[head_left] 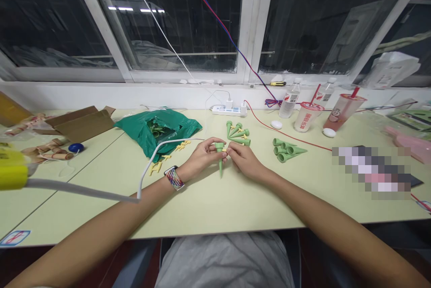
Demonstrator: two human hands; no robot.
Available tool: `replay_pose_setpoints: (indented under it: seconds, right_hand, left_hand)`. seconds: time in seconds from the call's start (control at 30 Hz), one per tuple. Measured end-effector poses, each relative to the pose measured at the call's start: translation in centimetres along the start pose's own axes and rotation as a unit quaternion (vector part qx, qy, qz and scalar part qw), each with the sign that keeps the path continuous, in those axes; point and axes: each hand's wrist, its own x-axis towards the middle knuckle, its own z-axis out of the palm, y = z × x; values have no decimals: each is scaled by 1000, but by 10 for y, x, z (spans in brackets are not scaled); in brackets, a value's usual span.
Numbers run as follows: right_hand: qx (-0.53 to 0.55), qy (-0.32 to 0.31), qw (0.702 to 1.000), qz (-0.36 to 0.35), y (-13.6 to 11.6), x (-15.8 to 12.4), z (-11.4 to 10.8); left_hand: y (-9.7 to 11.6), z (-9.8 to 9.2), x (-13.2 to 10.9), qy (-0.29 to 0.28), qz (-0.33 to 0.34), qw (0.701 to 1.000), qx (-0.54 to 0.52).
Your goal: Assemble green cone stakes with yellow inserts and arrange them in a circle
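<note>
A green plastic plant-watering spike points downward, gripped near its wide top by my left hand. My right hand pinches a small yellow valve at the side of the spike; its far end is hidden by my fingers. Just beyond my hands lie several green spikes with yellow valves. A stack of plain green spikes rests to the right. Loose yellow valves are scattered left of my left hand, beside a green plastic bag with more green pieces inside.
A white power strip and cables run along the wall. Water bottles and drink cups stand back right. A cardboard box and wooden pieces lie left. A grey lamp arm crosses the left foreground.
</note>
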Motion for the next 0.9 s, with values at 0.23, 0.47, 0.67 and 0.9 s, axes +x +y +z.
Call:
replay_pose_setpoints:
  seconds: [0.23, 0.47, 0.67, 0.9]
  right_hand:
    - [187, -47, 973, 128, -1, 4, 2]
    - [-161, 26, 984, -71, -4, -3, -11]
    - [-284, 19, 948, -146, -3, -5, -13]
    - [-331, 25, 929, -164, -3, -5, -11]
  left_hand:
    - [1, 5, 0, 44, 22, 997, 51]
    - [7, 9, -3, -21, -41, 996, -74]
    - [5, 8, -2, -35, -89, 985, -146]
    - [8, 1, 1, -57, -79, 983, -156]
